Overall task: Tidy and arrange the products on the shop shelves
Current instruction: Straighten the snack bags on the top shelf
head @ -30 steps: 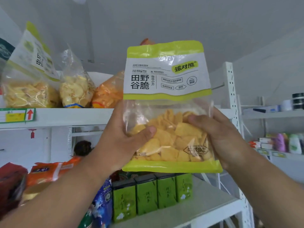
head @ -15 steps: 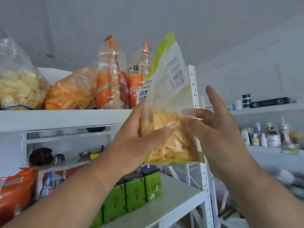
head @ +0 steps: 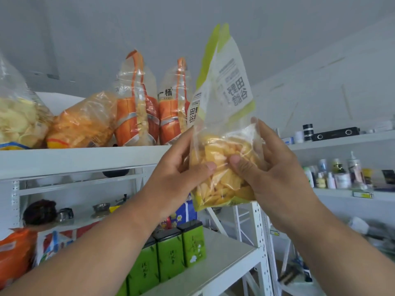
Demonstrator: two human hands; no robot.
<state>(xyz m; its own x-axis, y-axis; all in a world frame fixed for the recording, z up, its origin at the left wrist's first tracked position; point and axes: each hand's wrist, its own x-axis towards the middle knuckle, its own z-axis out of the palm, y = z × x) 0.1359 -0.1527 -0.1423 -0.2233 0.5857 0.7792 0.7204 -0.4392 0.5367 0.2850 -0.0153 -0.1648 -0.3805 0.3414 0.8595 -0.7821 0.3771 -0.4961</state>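
Hands: left [head: 181, 167], right [head: 271, 169] raised | gripping snack bag [head: 222, 129] edge-on

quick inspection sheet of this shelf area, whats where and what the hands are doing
surface: white top shelf, partly stocked; lower shelf has bare space at its right end
job's things: green-topped chip bag held upright in front of the top shelf's right end; orange snack bags standing on the top shelf
clutter: green tins in a row on the lower shelf
grippers: left hand and right hand both grip the chip bag
cables: nothing seen
surroundings: bottles on a far right shelf
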